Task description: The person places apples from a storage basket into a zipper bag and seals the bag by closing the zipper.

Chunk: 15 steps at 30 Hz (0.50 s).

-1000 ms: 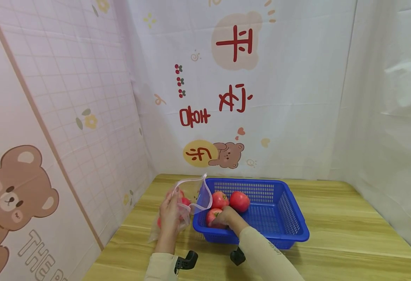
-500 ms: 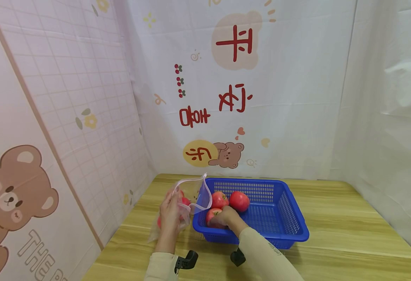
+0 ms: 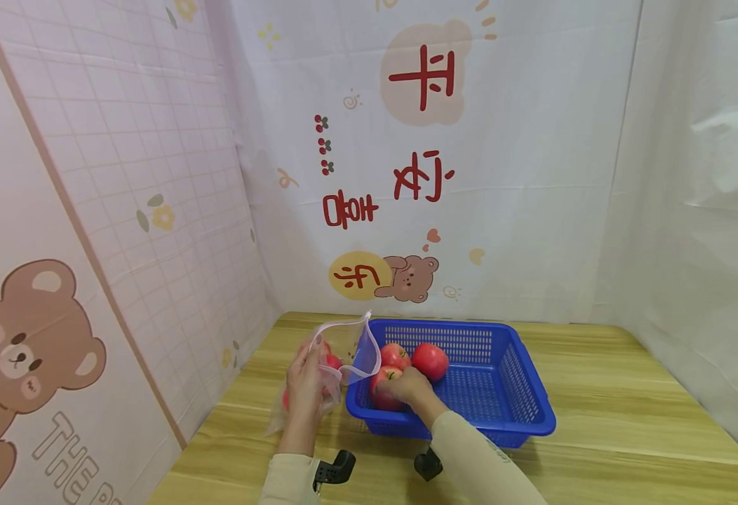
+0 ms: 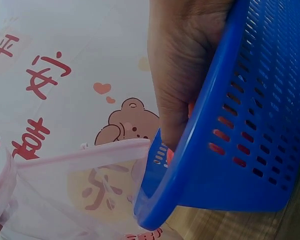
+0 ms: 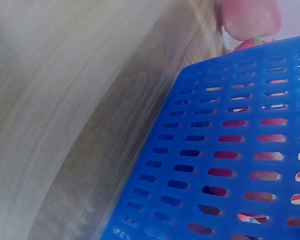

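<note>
a staged recording booth: cartoon-bear backdrop sheets point(image 3: 419, 175) enclose a wooden table point(image 3: 628, 421).

Left hand point(image 3: 306, 384) raised off surface, back toward head camera, fingers curled in pinch near top. Left forearm runs up from lower frame edge, pale sleeve to wrist. Right hand point(image 3: 407, 388) reaches forward and left, palm down, fingers curled in grip. Right forearm angled up-left, cream sleeve to wrist. Hands near each other, not touching.

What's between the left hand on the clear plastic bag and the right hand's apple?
Head view: clear plastic bag's pink-edged mouth and blue plastic basket's near-left rim.
</note>
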{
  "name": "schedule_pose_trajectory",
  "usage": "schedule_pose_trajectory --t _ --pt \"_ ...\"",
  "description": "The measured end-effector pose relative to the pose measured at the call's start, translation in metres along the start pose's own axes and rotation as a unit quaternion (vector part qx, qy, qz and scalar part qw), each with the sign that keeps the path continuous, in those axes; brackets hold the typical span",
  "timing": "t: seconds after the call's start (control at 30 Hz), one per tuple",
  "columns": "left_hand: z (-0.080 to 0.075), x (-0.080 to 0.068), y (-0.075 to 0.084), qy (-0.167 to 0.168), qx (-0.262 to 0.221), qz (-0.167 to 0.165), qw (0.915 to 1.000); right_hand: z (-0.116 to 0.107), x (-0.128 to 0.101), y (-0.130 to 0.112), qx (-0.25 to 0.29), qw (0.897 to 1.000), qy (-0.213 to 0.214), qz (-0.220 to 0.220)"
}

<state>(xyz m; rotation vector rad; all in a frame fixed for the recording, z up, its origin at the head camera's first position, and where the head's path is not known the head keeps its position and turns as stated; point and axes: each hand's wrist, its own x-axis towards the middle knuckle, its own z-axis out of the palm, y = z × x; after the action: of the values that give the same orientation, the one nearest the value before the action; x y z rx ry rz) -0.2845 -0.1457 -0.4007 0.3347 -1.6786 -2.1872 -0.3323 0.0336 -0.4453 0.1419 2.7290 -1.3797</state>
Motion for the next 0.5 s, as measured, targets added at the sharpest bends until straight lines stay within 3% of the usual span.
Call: schedule_pose_trajectory --t 0.5 --pt "0.0006 0.0001 0.0010 -0.006 -0.012 0.013 0.9998 -0.0020 0.0047 0.0004 0.014 0.998 0.046 -0.046"
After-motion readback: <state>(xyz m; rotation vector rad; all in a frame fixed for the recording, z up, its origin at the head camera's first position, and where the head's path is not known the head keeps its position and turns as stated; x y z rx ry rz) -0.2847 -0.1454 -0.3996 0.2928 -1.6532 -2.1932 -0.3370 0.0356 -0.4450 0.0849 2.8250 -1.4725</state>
